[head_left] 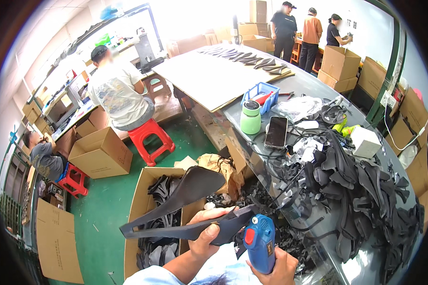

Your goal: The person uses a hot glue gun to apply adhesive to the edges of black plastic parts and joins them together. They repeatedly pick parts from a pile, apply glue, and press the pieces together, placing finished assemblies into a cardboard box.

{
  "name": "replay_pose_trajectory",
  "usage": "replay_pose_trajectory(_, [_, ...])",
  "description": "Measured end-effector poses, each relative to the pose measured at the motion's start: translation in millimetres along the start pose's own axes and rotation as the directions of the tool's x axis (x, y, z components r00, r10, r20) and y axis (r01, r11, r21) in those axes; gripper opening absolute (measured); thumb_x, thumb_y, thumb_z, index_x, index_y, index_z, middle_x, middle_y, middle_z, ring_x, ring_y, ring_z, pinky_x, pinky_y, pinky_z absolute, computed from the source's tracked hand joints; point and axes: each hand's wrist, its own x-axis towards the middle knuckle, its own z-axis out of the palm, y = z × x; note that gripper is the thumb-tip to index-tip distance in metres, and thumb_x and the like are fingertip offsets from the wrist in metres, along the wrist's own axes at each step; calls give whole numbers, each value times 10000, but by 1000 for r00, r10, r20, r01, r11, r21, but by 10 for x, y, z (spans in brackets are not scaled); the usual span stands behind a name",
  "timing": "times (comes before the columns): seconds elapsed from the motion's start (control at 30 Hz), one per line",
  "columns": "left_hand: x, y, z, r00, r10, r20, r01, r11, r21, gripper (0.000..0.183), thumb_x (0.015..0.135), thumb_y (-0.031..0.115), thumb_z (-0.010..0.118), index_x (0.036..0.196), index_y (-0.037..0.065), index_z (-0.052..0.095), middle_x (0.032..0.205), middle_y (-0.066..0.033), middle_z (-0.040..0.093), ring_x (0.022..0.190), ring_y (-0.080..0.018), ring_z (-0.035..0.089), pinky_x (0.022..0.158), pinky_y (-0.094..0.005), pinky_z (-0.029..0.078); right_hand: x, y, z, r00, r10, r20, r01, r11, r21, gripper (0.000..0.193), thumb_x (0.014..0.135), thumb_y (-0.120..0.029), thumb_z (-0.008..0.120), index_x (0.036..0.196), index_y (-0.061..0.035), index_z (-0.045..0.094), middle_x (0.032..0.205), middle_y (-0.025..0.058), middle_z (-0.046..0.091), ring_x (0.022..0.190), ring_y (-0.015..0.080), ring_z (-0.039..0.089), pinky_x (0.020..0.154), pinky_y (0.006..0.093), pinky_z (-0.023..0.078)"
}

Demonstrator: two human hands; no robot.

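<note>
My left hand (pixel 203 240) is closed round a dark grey, foam-like piece (pixel 197 185), thumb on top and fingers behind. Two long arms of the piece spread from a narrow end at the left; one widens into a rounded flap, the other runs through my hand. My right hand (pixel 281 267) grips a blue handheld power tool (pixel 264 244) with a red button. The tool's upper end is close to the piece's right end; whether they touch I cannot tell. Below the piece stands an open cardboard box (pixel 139 209) holding similar dark pieces.
A grey table (pixel 238 111) at the right bears a heap of dark foam pieces (pixel 347 180), a phone (pixel 276 132), a green bottle (pixel 250 117) and a blue basket (pixel 271 90). Red stools (pixel 150 137) with seated people stand at the left. Several people stand at the back.
</note>
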Motion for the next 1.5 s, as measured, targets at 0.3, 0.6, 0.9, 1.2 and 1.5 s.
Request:
replay_pose_trajectory(0.3, [314,344,-69,869,-486,-98,477,873,-103,399,774,157,519,1091,-87,513,980,-193,576,812,-251,626,639,-353,557,-53,137,-108,999,35,7,-34,993,-113,498,652,-172,761,1027,8,487,743,185,577,627,353,580,558,399,463])
replay_pose_trajectory(0.6, [423,468,-118,808,-590,-6,589,808,-16,364,767,111,509,1072,-87,536,936,-162,604,809,-214,620,678,-300,525,-86,158,-58,998,-19,62,30,980,-195,472,645,-142,737,1021,13,496,634,153,500,536,318,515,498,396,422])
replay_pose_trajectory(0.9, [509,534,-26,760,-650,3,612,716,336,344,748,97,541,1045,-76,573,974,-141,622,899,-188,607,830,-292,466,-101,167,17,995,-70,74,83,977,-198,457,645,-131,729,1006,27,499,632,152,502,540,312,517,500,392,421])
replay_pose_trajectory(1.2, [332,204,-569,758,-581,-295,651,704,284,240,792,152,649,969,11,571,888,-59,605,790,-132,592,660,-257,488,-146,212,117,993,111,46,-106,990,-96,518,637,-211,776,1027,-7,502,729,186,569,638,356,571,570,407,450])
replay_pose_trajectory(1.5, [-889,-510,-2689,241,10,-971,235,970,68,237,884,239,561,1057,89,499,949,-40,584,851,-182,595,643,-339,548,-122,150,91,913,400,84,-385,911,-148,568,600,-292,833,975,-11,512,754,199,610,682,370,608,591,407,463])
